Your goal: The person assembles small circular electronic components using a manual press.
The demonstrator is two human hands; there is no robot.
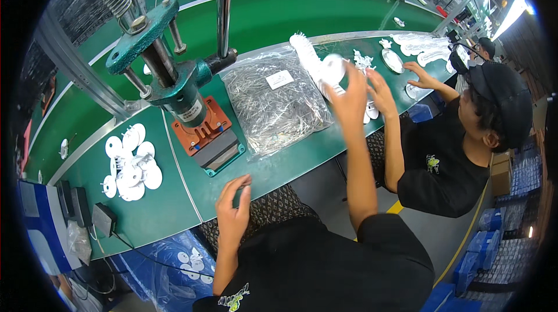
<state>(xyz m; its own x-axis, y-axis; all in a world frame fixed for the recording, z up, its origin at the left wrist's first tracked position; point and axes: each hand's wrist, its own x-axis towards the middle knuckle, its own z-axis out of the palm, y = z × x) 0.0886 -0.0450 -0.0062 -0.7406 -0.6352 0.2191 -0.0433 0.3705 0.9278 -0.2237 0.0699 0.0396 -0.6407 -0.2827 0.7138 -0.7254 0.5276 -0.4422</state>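
My right hand [350, 100] is raised over the right side of the bench, blurred, with a round white plastic disc [333, 68] between its thumb and fingers. Low near the front edge of the bench, my left hand [232, 210] has loosely curved fingers, with a gap between thumb and forefinger and nothing visible in it. Ahead of that hand stands a green hand press [186, 94] with an orange plate [216, 115] and a dark block [216, 152] at its base. Right of the press lies a clear bag of thin metal pins [279, 102].
White discs with stems [132, 163] are heaped at left. A row of stacked white discs [305, 53] lies beyond the bag. A co-worker's hands [381, 94] are close to my right hand. A green conveyor belt [325, 6] runs behind; a blue-lined bin [165, 262] sits below left.
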